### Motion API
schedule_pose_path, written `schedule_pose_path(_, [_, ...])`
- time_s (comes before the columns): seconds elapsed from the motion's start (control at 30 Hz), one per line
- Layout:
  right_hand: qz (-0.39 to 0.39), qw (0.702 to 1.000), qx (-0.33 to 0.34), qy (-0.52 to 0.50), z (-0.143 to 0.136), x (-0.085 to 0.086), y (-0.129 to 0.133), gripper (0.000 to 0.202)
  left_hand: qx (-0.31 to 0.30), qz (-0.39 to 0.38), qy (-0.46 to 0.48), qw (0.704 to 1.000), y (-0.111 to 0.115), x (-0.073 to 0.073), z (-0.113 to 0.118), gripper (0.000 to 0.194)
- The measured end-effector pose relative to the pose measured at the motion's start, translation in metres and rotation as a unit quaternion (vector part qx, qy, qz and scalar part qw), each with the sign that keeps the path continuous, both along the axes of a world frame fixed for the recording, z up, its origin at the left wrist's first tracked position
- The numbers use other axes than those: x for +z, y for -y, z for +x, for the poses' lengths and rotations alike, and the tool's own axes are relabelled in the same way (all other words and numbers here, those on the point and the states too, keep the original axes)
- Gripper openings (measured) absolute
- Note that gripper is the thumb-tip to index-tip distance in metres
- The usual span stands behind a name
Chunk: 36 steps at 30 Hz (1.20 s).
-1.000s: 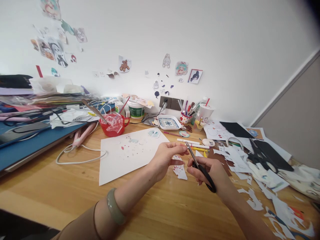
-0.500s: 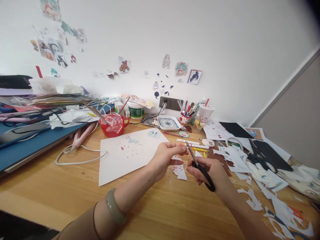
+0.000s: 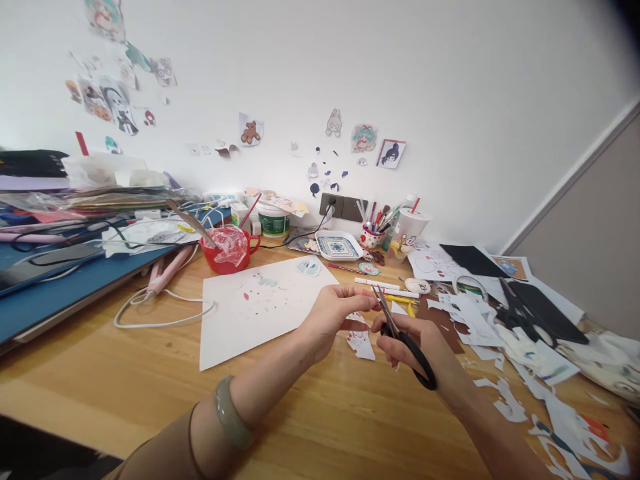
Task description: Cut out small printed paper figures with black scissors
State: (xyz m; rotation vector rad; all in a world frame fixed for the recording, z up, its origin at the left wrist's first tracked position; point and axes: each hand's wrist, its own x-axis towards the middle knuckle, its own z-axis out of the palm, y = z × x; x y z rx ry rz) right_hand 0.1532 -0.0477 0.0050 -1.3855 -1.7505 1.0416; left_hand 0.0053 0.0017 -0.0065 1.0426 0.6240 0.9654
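Black-handled scissors (image 3: 411, 352) are in my right hand (image 3: 425, 343), their blades parted and pointing up and left. The blade tips reach the fingertips of my left hand (image 3: 333, 319). Those fingers are pinched together; whatever they hold is too small to make out. Below my left fingertips a cut piece of paper with red markings (image 3: 361, 344) lies on the wooden table (image 3: 320, 413). Left of my left hand is a large white sheet (image 3: 225, 333) with small coloured cutouts on it.
A red cup (image 3: 227, 257) with plastic film stands behind the sheet. Markers (image 3: 383, 284) lie beyond my hands. Paper scraps (image 3: 505, 400) and a second pair of scissors (image 3: 520, 313) are at the right. A blue-and-white dish (image 3: 339, 245) sits at the back.
The scissors' blades have opened a little wider, and their handle has swung slightly down and right. My left hand keeps its pinch. The whole view has shifted very slightly.
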Motion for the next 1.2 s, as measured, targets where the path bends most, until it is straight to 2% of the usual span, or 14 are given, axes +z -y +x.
schedule_pose_path(0.47, [0.013,0.999,-0.017,0.028,-0.0031,0.0047,0.0012,0.025,-0.010,0.001,0.007,1.000,-0.0003,-0.0016,0.0007,0.017])
schedule_pose_path(1.2, [0.004,0.999,-0.018,0.026,-0.0020,0.0016,0.0005,0.016,-0.005,-0.014,0.000,1.000,-0.0007,-0.0007,0.0006,0.016])
